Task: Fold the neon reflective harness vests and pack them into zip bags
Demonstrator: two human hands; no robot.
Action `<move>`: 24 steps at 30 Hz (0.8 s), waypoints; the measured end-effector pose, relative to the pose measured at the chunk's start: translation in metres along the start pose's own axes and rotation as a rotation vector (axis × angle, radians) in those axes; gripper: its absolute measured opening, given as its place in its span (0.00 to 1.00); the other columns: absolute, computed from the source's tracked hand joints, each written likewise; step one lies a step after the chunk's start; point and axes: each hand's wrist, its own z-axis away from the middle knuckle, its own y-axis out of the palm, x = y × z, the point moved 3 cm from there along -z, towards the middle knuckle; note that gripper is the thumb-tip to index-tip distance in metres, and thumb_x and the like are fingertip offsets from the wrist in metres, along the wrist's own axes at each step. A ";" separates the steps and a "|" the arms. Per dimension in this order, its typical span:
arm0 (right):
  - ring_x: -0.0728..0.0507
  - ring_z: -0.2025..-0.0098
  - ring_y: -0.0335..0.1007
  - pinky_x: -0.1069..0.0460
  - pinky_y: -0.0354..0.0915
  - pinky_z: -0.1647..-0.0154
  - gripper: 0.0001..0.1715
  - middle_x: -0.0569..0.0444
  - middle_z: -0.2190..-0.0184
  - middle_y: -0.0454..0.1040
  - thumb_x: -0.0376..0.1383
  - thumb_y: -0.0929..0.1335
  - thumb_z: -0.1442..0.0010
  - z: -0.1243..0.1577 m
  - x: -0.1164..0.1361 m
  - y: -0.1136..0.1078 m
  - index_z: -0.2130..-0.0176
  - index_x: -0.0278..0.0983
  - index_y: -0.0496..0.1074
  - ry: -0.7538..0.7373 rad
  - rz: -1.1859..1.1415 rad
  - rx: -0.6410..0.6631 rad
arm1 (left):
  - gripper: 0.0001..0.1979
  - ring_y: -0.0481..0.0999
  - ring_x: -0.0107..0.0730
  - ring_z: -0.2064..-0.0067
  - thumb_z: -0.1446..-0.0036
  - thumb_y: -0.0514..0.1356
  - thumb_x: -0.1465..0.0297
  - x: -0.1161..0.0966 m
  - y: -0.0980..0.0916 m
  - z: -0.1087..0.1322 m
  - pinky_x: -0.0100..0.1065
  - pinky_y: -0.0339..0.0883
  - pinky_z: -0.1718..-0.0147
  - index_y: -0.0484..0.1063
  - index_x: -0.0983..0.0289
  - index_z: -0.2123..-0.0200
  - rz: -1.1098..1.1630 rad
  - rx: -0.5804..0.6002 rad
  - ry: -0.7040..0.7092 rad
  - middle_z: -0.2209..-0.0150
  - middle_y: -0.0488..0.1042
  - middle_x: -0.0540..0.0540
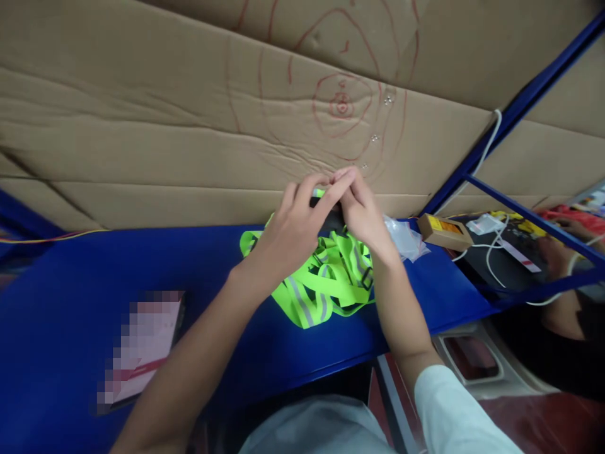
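Observation:
A neon-yellow reflective vest [326,284] made of straps with grey stripes lies bunched on the blue table, a black buckle at its right side. Above it my left hand [300,217] is closed, with a black part and a bit of neon strap showing beneath its fingers. My right hand [363,217] comes from the other side, its fingers closed and touching the tips of the left. Both hands grip the vest's upper part between them; the exact spot at the fingertips is hidden.
Clear plastic bags [407,239] and a small cardboard box [444,232] lie right of the vest. A blurred-out flat item [146,353] rests at left on the blue table [212,265]. Cardboard [165,157] stands behind. A blue frame bar [534,221] separates a co-worker's arm [562,309].

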 end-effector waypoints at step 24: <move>0.38 0.30 0.63 0.33 0.47 0.24 0.34 0.54 0.37 0.73 0.21 0.58 0.36 0.023 0.050 -0.028 0.37 0.41 0.67 -0.174 0.630 0.058 | 0.38 0.65 0.55 0.33 0.37 0.63 0.57 0.012 -0.018 -0.004 0.58 0.55 0.31 0.55 0.53 0.27 0.224 -0.047 -0.004 0.34 0.66 0.59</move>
